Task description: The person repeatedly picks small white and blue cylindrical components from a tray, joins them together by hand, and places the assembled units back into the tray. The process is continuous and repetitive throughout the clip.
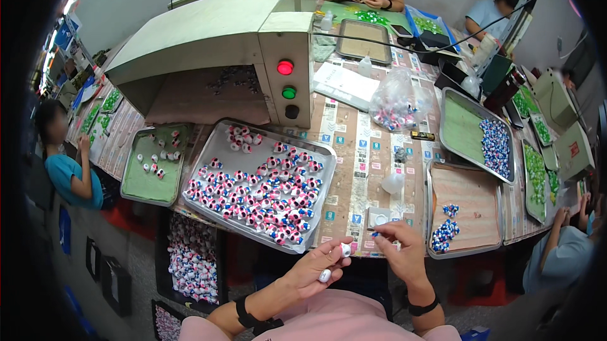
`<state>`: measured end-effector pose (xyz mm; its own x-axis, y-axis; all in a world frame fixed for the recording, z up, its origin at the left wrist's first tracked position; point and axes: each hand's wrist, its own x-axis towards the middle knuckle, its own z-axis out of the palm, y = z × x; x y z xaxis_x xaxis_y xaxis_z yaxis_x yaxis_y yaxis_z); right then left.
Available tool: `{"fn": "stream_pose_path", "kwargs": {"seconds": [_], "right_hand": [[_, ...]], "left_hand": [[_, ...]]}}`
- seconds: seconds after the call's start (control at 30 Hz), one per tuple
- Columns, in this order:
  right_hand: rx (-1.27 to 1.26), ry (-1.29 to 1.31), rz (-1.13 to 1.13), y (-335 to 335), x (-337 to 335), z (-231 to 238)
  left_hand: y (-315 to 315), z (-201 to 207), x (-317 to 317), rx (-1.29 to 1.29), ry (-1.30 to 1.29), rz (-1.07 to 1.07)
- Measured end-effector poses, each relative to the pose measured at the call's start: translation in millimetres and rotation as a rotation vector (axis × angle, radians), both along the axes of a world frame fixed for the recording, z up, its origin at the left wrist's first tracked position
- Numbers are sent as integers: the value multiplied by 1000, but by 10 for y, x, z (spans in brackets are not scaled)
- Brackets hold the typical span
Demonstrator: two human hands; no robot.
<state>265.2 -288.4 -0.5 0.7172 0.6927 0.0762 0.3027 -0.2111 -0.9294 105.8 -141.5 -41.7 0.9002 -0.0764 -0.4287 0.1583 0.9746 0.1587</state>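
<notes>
My left hand [313,267] is closed around small white toy pieces. One white-and-pink toy head [345,250] sits at its fingertips, and a second white piece [325,275] rests against its lower fingers. A short gap to the right, my right hand [406,254] pinches a tiny blue piece [375,234] between thumb and fingertips. A small pale square dish [379,216] lies on the table just beyond it. Left of my hands, a metal tray [325,179] is crowded with pink, white and blue toy heads. Blue-and-white pieces [446,235] are heaped in a cloth-lined tray [466,198] on the right.
A tunnel-shaped machine [208,43] with lit buttons stands at the back left. Nearby are a green-lined tray [152,179], a plastic bag of pieces [398,104], a squeeze bottle [393,183] and a tilted tray [461,123]. Several people work around the table. A crate [193,262] sits below.
</notes>
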Motion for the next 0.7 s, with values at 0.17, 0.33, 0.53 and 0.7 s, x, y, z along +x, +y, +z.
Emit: {"fn": "stream_pose_path", "kwargs": {"seconds": [0.17,0.33,0.53,0.7], "right_hand": [[94,131,85,-24,-238,19],[68,178,90,-28,-303,-11],[34,144,100,-10,-324,-18],[32,122,126,-5,-320,42]], "left_hand": [[-46,72,39,51,110,30],[-52,-6,15,106,13,-3],[-69,46,22,149,68,-6],[-79,46,-1,197,88,2]]}}
